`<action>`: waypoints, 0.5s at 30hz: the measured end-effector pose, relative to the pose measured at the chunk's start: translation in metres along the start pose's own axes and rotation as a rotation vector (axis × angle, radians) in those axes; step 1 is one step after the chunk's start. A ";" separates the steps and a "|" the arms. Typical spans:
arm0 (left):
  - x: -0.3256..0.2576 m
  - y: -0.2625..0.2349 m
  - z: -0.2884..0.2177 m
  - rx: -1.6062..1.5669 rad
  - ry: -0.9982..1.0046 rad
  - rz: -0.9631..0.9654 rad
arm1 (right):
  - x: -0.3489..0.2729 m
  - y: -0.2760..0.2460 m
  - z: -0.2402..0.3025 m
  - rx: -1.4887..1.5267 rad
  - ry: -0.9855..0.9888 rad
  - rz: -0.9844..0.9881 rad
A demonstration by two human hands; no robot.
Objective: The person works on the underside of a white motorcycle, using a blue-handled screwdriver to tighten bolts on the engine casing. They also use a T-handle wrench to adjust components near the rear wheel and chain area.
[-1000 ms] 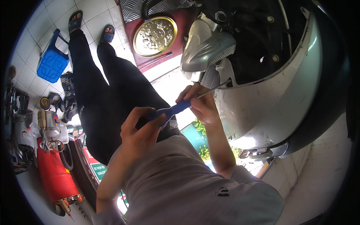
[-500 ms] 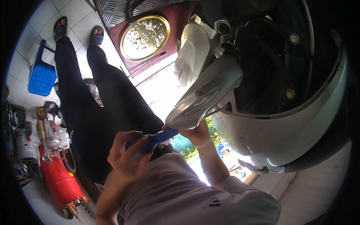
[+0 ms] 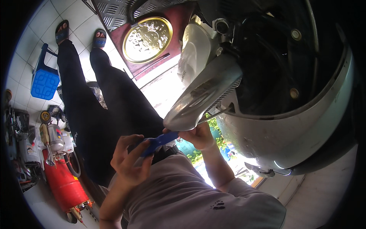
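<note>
My left hand (image 3: 131,158) is closed around a long blue plastic tool (image 3: 156,144), fingers curled over its near end. The tool slants up to the right, and its far end meets the bent fingertips of my right hand (image 3: 197,136), which pinch there. The exact grip of the right fingers is partly hidden. Just above them hangs the rounded tip of a glossy silver-grey fairing (image 3: 202,95) of a scooter. A thin metal rod (image 3: 215,115) runs from beside my right hand toward the scooter's pale body panel (image 3: 282,133).
Dark cables and bolts fill the scooter's opening (image 3: 274,72). A gold oval plate (image 3: 148,40) lies on a red surface. On the tiled floor at left stand a blue plastic stool (image 3: 45,82), a red cylinder (image 3: 66,185) and assorted tools (image 3: 28,147).
The view has shifted slightly, and the fairing tip appears a little further left. More of the thin rod shows beside my right hand. Both hands keep nearly the same hold.
</note>
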State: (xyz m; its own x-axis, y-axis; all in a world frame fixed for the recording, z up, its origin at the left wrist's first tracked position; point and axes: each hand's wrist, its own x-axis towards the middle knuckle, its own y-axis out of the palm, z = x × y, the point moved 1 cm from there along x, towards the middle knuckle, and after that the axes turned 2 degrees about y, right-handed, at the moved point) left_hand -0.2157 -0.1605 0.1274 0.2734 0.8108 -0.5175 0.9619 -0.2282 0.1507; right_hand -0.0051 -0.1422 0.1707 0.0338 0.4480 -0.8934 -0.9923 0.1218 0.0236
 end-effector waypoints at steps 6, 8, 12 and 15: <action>-0.003 -0.001 -0.002 0.019 -0.001 -0.010 | 0.004 0.003 -0.004 0.094 -0.053 0.086; -0.005 0.000 -0.002 0.018 -0.003 -0.009 | 0.003 0.003 -0.003 0.095 -0.057 0.109; -0.012 0.000 -0.001 0.014 -0.026 0.006 | 0.002 0.003 -0.002 0.007 -0.044 0.147; -0.012 0.001 -0.001 0.009 -0.027 0.007 | 0.000 0.003 -0.003 0.014 -0.040 0.144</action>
State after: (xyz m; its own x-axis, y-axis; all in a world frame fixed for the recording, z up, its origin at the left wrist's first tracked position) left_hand -0.2185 -0.1701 0.1347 0.2797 0.7946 -0.5390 0.9600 -0.2387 0.1463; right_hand -0.0081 -0.1449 0.1695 -0.1033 0.4969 -0.8616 -0.9855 0.0661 0.1562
